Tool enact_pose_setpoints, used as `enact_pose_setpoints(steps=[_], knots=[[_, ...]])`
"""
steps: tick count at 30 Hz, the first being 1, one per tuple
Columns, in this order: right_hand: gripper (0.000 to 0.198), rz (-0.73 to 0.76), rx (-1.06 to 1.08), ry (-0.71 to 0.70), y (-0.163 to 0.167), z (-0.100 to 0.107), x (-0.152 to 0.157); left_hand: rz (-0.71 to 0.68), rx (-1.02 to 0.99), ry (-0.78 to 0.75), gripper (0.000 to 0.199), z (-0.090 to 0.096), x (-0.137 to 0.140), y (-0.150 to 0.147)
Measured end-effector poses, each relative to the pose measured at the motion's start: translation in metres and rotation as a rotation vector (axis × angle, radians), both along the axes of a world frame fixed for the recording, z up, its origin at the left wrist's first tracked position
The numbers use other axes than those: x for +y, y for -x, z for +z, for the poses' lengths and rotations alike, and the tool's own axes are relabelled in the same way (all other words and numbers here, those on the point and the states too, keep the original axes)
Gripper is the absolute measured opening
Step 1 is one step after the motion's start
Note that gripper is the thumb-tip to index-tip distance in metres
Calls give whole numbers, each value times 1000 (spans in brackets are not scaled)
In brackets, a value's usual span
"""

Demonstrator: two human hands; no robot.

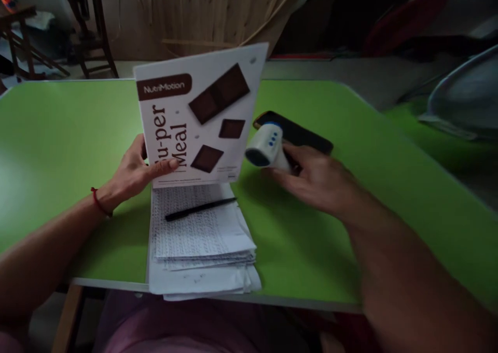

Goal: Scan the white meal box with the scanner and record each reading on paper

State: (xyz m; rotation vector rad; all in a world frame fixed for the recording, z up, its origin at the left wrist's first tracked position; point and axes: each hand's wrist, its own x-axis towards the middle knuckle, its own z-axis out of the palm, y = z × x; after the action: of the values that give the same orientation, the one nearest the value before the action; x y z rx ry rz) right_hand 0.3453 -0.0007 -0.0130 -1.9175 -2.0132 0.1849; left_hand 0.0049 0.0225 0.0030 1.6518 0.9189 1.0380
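My left hand grips the lower left edge of a white box printed with brown chocolate pieces and "NutriMotion", thumb on its front. The box is held upright, slightly tilted, above a stack of handwritten papers. Across the papers lies a black pen. In my right hand is a white handheld device with blue buttons, shaped like an infrared thermometer; my fingers wrap its handle. Its dark round end faces toward the lower left, beside the box. Behind it, a dark phone-like slab rests on the table, partly covered by device and hand.
The green table has a pale edge near my lap. Beyond it stand a dark wooden chair at the far left and a wooden panel. A round, pale-rimmed object is at the right.
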Motion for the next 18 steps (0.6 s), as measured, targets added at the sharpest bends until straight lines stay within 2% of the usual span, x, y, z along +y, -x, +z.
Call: enact_pose_setpoints(steps=[3, 7, 11, 13, 16, 18], knots=[[48, 111, -139, 76, -10, -14, 5, -15, -90, -73, 58, -2, 10, 5], [52, 174, -225, 20, -23, -35, 6, -14, -90, -157, 51, -7, 26, 22], [44, 241, -252, -41, -34, -50, 10, 80, -29, -121, 56, -14, 36, 36], [42, 254, -250, -132, -34, -49, 9, 121, -19, -81, 58, -17, 39, 40], [43, 305, -147, -358, -17, -35, -1, 85, -7, -47, 58, -17, 42, 42], [35, 477, -6, -408, 2, -23, -12, 64, 27, -35, 61, -15, 43, 42]])
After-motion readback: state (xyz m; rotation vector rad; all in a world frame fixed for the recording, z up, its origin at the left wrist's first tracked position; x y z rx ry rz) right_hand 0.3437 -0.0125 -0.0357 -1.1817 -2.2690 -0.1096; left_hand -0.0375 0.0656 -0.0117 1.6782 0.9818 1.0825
